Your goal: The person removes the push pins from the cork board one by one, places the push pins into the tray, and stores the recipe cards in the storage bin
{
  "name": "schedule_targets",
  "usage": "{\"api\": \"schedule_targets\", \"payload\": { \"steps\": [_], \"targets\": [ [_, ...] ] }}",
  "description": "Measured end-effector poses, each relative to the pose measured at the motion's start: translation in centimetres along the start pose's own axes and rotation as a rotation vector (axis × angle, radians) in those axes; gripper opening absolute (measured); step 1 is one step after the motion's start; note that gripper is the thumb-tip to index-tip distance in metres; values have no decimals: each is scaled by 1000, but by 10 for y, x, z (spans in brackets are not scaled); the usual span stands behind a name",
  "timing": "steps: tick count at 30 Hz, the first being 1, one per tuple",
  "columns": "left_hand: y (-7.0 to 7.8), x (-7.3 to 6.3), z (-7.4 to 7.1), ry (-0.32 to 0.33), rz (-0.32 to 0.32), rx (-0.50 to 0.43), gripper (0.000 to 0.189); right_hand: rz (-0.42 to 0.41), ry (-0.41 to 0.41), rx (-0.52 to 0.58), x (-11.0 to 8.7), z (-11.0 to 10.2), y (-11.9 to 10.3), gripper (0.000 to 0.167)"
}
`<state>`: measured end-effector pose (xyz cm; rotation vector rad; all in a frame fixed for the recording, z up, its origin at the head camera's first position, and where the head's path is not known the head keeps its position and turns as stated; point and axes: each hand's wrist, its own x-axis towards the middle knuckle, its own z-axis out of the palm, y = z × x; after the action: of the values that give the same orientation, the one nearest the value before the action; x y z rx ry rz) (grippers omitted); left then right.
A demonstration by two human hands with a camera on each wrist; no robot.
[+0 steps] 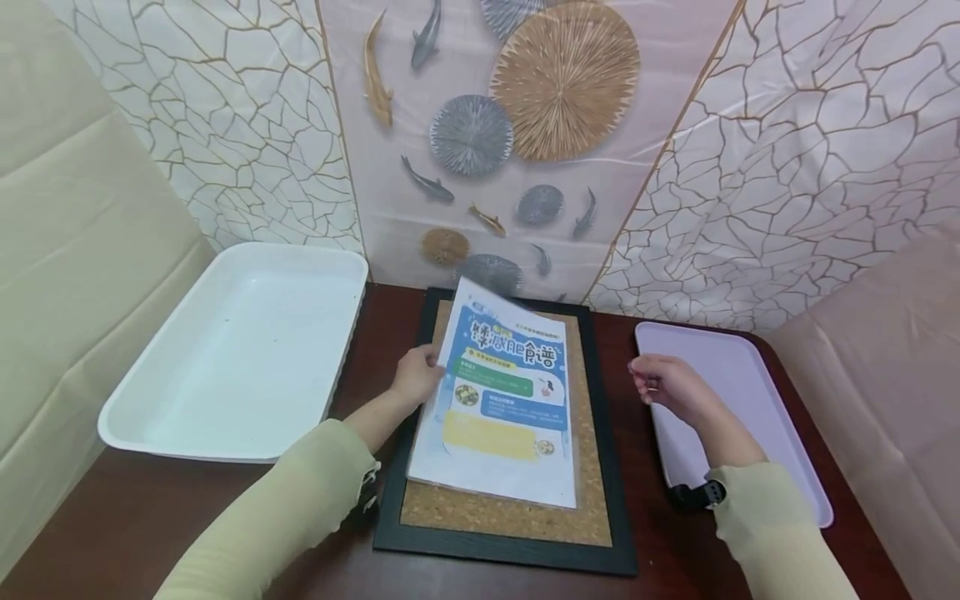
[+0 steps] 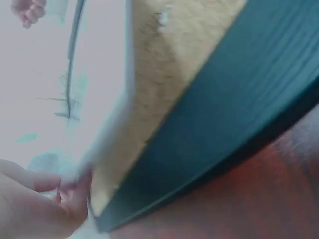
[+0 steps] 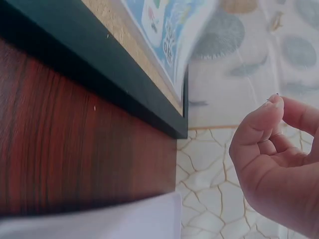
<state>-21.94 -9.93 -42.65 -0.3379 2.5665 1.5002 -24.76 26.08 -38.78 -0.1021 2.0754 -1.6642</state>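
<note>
A laminated sheet (image 1: pixel 491 467) printed in blue, green and yellow with Chinese text lies over a black-framed cork board (image 1: pixel 517 518), its upper left corner raised. My left hand (image 1: pixel 416 377) pinches the sheet's left edge, and in the left wrist view the fingers (image 2: pixel 47 181) grip that edge above the cork. To the right of the board my right hand (image 1: pixel 675 387) is held up, its thumb and forefinger pressed together. Between those fingertips, in the right wrist view, a tiny dark point (image 3: pixel 277 94) sticks out, perhaps a pin; most of it is hidden.
On the left stands a deep white tray (image 1: pixel 247 358). A shallow lilac tray (image 1: pixel 738 367) lies at the right, partly under my right forearm. The dark red wooden table (image 1: pixel 337 533) ends at a patterned cloth backdrop (image 1: pixel 480 217) behind the board.
</note>
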Motion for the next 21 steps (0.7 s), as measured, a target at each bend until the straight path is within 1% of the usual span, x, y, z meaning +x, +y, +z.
{"api": "schedule_targets", "payload": {
  "steps": [2, 5, 7, 10, 12, 15, 18, 21],
  "targets": [
    [10, -1, -5, 29, 18, -17, 39, -7, 1, 25, -5, -5, 2, 34],
    [26, -3, -22, 65, 43, -31, 39, -23, -1, 46, -13, -12, 3, 34],
    [36, -5, -37, 94, 70, -45, 40, -29, -8, 58, -17, -15, 4, 35],
    [44, -5, -65, 144, 119, -70, 42, -33, -17, 75, -21, -18, 5, 35],
    [45, -4, -85, 171, 136, -67, 44, -33, -19, 80, -23, -19, 6, 35],
    [42, -4, -115, 192, 120, -55, 47, -29, -13, 83, -25, -20, 7, 35],
    [36, -6, -147, 205, 100, -29, 50, -29, -10, 91, -28, -21, 8, 36],
    [28, -9, -181, 221, 110, 9, 51, -32, -7, 98, -32, -22, 9, 35]
  ]
}}
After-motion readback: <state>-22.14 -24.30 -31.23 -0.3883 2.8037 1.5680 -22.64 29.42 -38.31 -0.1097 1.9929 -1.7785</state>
